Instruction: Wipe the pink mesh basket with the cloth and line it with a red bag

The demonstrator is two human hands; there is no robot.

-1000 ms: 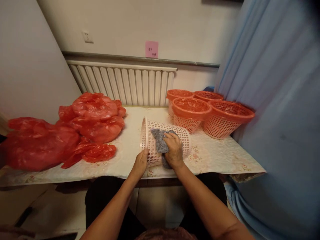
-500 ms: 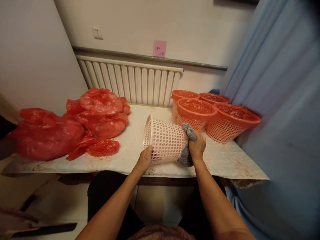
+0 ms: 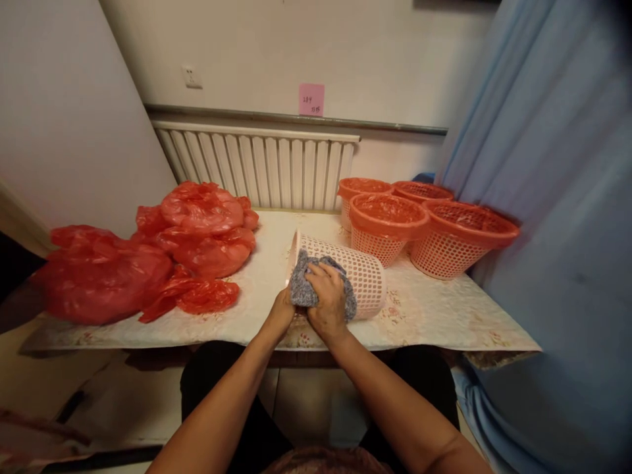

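A pale pink perforated wastebasket (image 3: pixel 368 280) lies on its side on the table, its open rim to the left and its base to the right. My left hand (image 3: pixel 282 309) grips the rim at the near side; its fingertips are partly hidden behind a cloth. The grey cloth (image 3: pixel 302 286) is pressed against the basket's wall near the rim. My right hand (image 3: pixel 328 296) is closed over that cloth with the fingers bent, resting on the basket's upper near side.
Several wastebaskets lined with red bags (image 3: pixel 388 220) stand at the back right by a blue curtain (image 3: pixel 543 197). Filled red plastic bags (image 3: pixel 207 250) lie at the left. A radiator (image 3: pixel 266 168) runs behind the table (image 3: pixel 424 322), which has a flowered cover.
My right hand has slid the grey cloth from the wastebasket's base leftward to near its rim. My left hand stays at the rim.
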